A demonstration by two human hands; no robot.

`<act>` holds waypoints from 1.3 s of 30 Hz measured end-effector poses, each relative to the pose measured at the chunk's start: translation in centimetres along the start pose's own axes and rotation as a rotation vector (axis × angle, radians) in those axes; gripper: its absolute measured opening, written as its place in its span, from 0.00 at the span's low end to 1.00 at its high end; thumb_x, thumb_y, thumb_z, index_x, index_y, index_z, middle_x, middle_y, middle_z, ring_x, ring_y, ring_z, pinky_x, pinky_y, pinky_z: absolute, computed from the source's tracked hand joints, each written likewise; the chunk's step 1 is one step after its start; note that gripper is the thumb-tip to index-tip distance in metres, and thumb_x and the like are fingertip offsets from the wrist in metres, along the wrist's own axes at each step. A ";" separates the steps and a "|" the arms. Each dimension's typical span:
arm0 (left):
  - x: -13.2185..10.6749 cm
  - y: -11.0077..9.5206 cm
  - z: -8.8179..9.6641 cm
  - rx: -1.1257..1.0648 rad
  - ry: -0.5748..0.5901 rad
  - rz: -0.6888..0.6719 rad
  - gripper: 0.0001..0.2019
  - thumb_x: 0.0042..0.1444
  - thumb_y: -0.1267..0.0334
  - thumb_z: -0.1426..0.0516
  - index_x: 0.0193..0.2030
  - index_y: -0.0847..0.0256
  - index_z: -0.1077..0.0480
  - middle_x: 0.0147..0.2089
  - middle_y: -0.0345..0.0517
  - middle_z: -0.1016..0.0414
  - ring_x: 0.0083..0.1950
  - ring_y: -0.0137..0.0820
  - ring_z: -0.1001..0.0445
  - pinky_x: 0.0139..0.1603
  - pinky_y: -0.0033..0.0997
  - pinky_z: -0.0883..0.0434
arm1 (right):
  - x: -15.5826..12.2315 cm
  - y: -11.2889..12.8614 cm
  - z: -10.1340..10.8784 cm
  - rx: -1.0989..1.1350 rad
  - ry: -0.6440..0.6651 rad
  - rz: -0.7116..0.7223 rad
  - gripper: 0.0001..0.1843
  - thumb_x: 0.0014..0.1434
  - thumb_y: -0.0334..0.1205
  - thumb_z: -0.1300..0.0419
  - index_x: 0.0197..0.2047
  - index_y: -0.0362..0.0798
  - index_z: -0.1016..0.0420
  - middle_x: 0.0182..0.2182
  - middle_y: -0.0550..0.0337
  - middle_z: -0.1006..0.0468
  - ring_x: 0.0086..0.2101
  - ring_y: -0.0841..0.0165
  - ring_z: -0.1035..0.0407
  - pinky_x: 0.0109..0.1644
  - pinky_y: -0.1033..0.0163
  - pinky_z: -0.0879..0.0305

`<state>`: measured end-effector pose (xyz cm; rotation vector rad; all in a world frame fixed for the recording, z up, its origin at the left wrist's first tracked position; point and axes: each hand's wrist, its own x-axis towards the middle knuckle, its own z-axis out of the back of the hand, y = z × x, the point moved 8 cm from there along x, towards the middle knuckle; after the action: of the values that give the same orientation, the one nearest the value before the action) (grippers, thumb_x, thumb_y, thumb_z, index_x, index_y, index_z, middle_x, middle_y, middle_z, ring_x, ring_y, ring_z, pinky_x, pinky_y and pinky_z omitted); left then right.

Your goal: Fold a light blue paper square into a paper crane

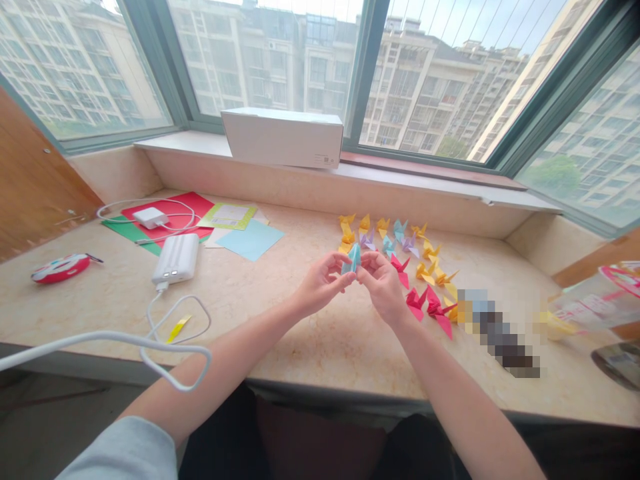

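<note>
My left hand (324,280) and right hand (383,283) pinch one folded blue paper (355,257) between fingertips; from it, three red cranes (439,311) at four o'clock, two blue cranes (399,231) at two, one power bank (176,259) at nine.

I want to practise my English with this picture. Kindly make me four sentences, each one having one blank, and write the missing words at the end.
1. The left hand and the right hand hold a small folded paper that is light ____.
2. In the picture, the paper birds are to the ____ of the flat sheets.
3. The long box by the window is ____ in colour.
4. Among the flat sheets, the one reaching farthest left is ____.

Missing words: blue; right; white; green.
</note>
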<state>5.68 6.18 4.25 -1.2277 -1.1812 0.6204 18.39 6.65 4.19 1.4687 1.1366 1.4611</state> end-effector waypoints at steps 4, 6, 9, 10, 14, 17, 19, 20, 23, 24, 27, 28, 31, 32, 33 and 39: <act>0.0 -0.3 -0.1 0.004 0.000 -0.020 0.13 0.58 0.56 0.39 0.45 0.61 0.32 0.31 0.41 0.28 0.32 0.27 0.27 0.28 0.24 0.28 | 0.0 0.3 0.0 -0.018 -0.007 0.015 0.15 0.55 0.49 0.35 0.42 0.50 0.28 0.32 0.60 0.22 0.32 0.67 0.27 0.34 0.62 0.30; 0.1 -0.4 0.3 0.024 -0.040 -0.044 0.12 0.60 0.56 0.42 0.45 0.62 0.31 0.30 0.41 0.28 0.31 0.27 0.27 0.29 0.25 0.27 | -0.1 0.4 -0.1 -0.025 0.005 0.011 0.16 0.58 0.50 0.38 0.44 0.50 0.28 0.31 0.60 0.22 0.30 0.68 0.28 0.33 0.63 0.31; 0.3 -0.3 1.0 0.062 -0.101 -0.072 0.10 0.60 0.58 0.41 0.43 0.61 0.30 0.31 0.41 0.26 0.31 0.27 0.27 0.30 0.26 0.27 | -0.2 0.6 -0.5 -0.020 0.031 0.014 0.17 0.60 0.52 0.40 0.47 0.50 0.27 0.33 0.59 0.21 0.30 0.69 0.27 0.34 0.62 0.30; 0.4 -0.2 1.2 0.069 -0.111 -0.079 0.09 0.59 0.58 0.40 0.42 0.61 0.30 0.31 0.41 0.26 0.31 0.27 0.27 0.31 0.27 0.27 | -0.2 0.6 -0.6 -0.015 0.040 0.020 0.18 0.59 0.52 0.39 0.48 0.51 0.28 0.34 0.59 0.21 0.32 0.68 0.27 0.35 0.61 0.29; 0.5 0.1 1.4 0.073 -0.124 -0.102 0.09 0.58 0.58 0.39 0.41 0.60 0.30 0.31 0.39 0.27 0.31 0.26 0.27 0.31 0.27 0.27 | -0.2 0.4 -0.7 -0.005 0.044 0.042 0.21 0.54 0.49 0.34 0.50 0.53 0.28 0.38 0.58 0.21 0.38 0.65 0.25 0.42 0.57 0.27; 0.4 -0.1 1.2 0.034 -0.120 -0.112 0.12 0.57 0.58 0.38 0.45 0.59 0.32 0.30 0.38 0.28 0.29 0.25 0.27 0.30 0.26 0.28 | -0.1 0.2 -0.4 0.005 0.009 0.060 0.20 0.55 0.49 0.35 0.49 0.52 0.28 0.37 0.58 0.21 0.38 0.64 0.24 0.43 0.56 0.26; 0.4 -0.2 1.2 -0.007 -0.130 -0.113 0.16 0.57 0.58 0.38 0.50 0.58 0.35 0.32 0.37 0.27 0.29 0.25 0.26 0.30 0.26 0.27 | -0.1 0.2 -0.2 0.000 -0.003 0.066 0.19 0.56 0.48 0.35 0.49 0.52 0.28 0.36 0.58 0.21 0.37 0.64 0.24 0.43 0.56 0.25; 0.4 -0.2 1.3 -0.018 -0.138 -0.108 0.18 0.57 0.58 0.38 0.52 0.57 0.36 0.32 0.38 0.26 0.28 0.25 0.26 0.30 0.26 0.27 | -0.1 0.2 -0.2 -0.005 0.001 0.064 0.19 0.55 0.48 0.34 0.49 0.52 0.28 0.36 0.58 0.21 0.37 0.64 0.24 0.43 0.56 0.25; 0.5 0.0 1.6 0.021 -0.149 -0.071 0.15 0.58 0.57 0.39 0.50 0.60 0.32 0.32 0.41 0.25 0.30 0.26 0.25 0.32 0.27 0.27 | -0.2 0.3 -0.5 -0.023 0.031 0.044 0.20 0.56 0.48 0.34 0.50 0.53 0.27 0.36 0.58 0.20 0.37 0.64 0.24 0.41 0.57 0.25; 0.5 0.2 1.7 0.046 -0.147 -0.057 0.14 0.58 0.57 0.39 0.47 0.61 0.30 0.32 0.42 0.24 0.31 0.27 0.25 0.32 0.27 0.27 | -0.2 0.3 -0.5 -0.031 0.035 0.037 0.19 0.56 0.49 0.35 0.50 0.52 0.26 0.36 0.58 0.19 0.37 0.63 0.24 0.41 0.57 0.25; 0.6 0.6 1.9 0.095 -0.138 -0.036 0.12 0.57 0.57 0.39 0.43 0.62 0.27 0.33 0.44 0.23 0.33 0.28 0.25 0.33 0.27 0.28 | -0.3 0.2 -0.4 -0.061 0.018 0.024 0.16 0.57 0.50 0.35 0.45 0.51 0.23 0.36 0.56 0.18 0.38 0.62 0.23 0.42 0.56 0.25; 0.6 0.7 1.9 0.098 -0.133 -0.036 0.12 0.57 0.57 0.39 0.43 0.62 0.27 0.33 0.44 0.23 0.33 0.29 0.24 0.33 0.28 0.28 | -0.2 0.2 -0.3 -0.067 0.007 0.021 0.15 0.56 0.50 0.35 0.43 0.50 0.22 0.36 0.56 0.18 0.38 0.62 0.23 0.42 0.55 0.26; 0.6 1.0 1.6 0.083 -0.108 -0.029 0.11 0.58 0.56 0.39 0.42 0.62 0.27 0.33 0.44 0.23 0.33 0.29 0.24 0.33 0.28 0.28 | -0.2 -0.1 0.2 -0.094 -0.039 0.010 0.14 0.55 0.49 0.34 0.40 0.49 0.21 0.35 0.56 0.17 0.37 0.61 0.23 0.43 0.54 0.26; 0.6 1.0 1.5 0.072 -0.102 -0.027 0.11 0.58 0.56 0.39 0.42 0.62 0.27 0.32 0.44 0.23 0.32 0.28 0.25 0.33 0.28 0.28 | -0.2 -0.2 0.4 -0.108 -0.053 0.006 0.13 0.55 0.48 0.34 0.39 0.48 0.21 0.34 0.56 0.17 0.36 0.61 0.23 0.43 0.55 0.27; 0.5 1.0 1.3 0.060 -0.099 -0.025 0.11 0.59 0.57 0.40 0.42 0.62 0.28 0.32 0.44 0.23 0.32 0.28 0.25 0.32 0.27 0.28 | -0.2 -0.3 0.5 -0.120 -0.063 0.003 0.13 0.55 0.48 0.34 0.39 0.48 0.21 0.34 0.55 0.17 0.36 0.62 0.23 0.42 0.55 0.27; 0.4 0.4 0.8 -0.033 -0.073 -0.058 0.19 0.59 0.59 0.40 0.55 0.60 0.36 0.34 0.41 0.24 0.30 0.27 0.24 0.32 0.28 0.27 | -0.2 -0.2 0.8 -0.076 -0.108 0.017 0.17 0.56 0.49 0.35 0.44 0.48 0.24 0.33 0.57 0.18 0.34 0.64 0.23 0.39 0.58 0.28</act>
<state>5.19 6.90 3.92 -1.2029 -1.2883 0.6094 19.15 6.61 3.88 1.4892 0.9953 1.4041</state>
